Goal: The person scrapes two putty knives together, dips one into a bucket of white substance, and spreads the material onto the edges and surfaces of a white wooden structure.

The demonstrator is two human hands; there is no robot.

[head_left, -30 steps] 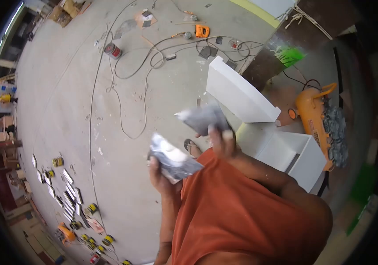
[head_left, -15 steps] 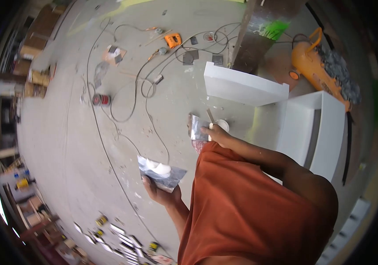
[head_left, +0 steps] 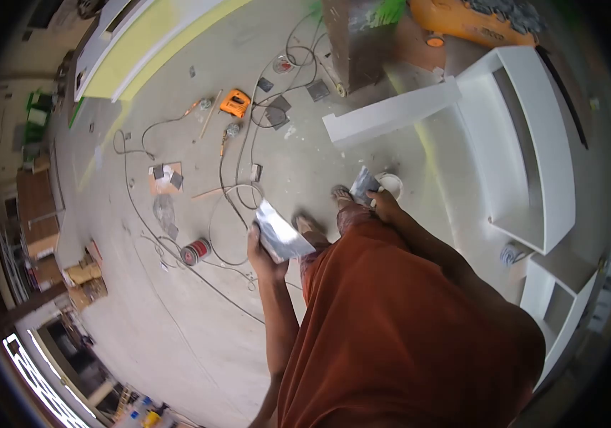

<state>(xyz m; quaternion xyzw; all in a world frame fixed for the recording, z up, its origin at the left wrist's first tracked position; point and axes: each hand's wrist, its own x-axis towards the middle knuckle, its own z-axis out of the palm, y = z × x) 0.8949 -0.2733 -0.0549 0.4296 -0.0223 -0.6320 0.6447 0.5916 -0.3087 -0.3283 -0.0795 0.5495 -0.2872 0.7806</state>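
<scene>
My left hand [head_left: 266, 258] is closed on the lower edge of a thin, shiny metal putty sheet [head_left: 277, 230], tilted over the floor. A bright patch lies across its face. To the right, my right hand [head_left: 387, 204] grips a smaller metal scraper [head_left: 362, 187], its blade angled up and to the left. Right beside this hand, a white round tub [head_left: 392, 183] overlaps it in the view. My sandalled feet show between the two hands.
White cabinet frames [head_left: 516, 143] stand on the right, with a white board [head_left: 391, 110] near a post. Hoses, an orange power tool [head_left: 235, 103] and a red-labelled can [head_left: 195, 252] lie on the floor ahead and left. An orange compressor [head_left: 473, 20] is at the top right.
My view has swung, bringing my feet and more of the cabinets into sight. Both hands keep their metal tools. The white mound seen earlier on the left sheet no longer shows clearly.
</scene>
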